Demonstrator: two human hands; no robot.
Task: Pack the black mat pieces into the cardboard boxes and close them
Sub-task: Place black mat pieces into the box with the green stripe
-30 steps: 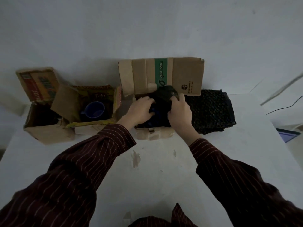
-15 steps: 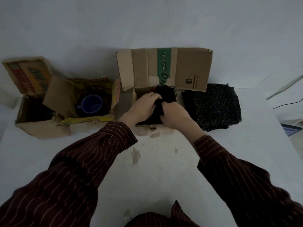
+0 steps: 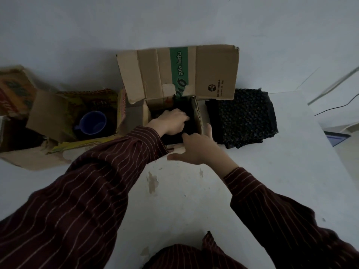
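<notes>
Left hand (image 3: 171, 122) presses a mat (image 3: 189, 127) into the box (image 3: 198, 115), grip unclear; right hand (image 3: 198, 148) spreads wide beside it. Springy mat may block flaps (image 3: 215, 72).

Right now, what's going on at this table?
A person is packing black mats. The left hand is down inside the open green-striped box, on a mat piece there; grip unclear. The right hand is open at the box's near right corner. A stack of mats lies right of the box, unpacked. The second box holds a blue cup.
</notes>
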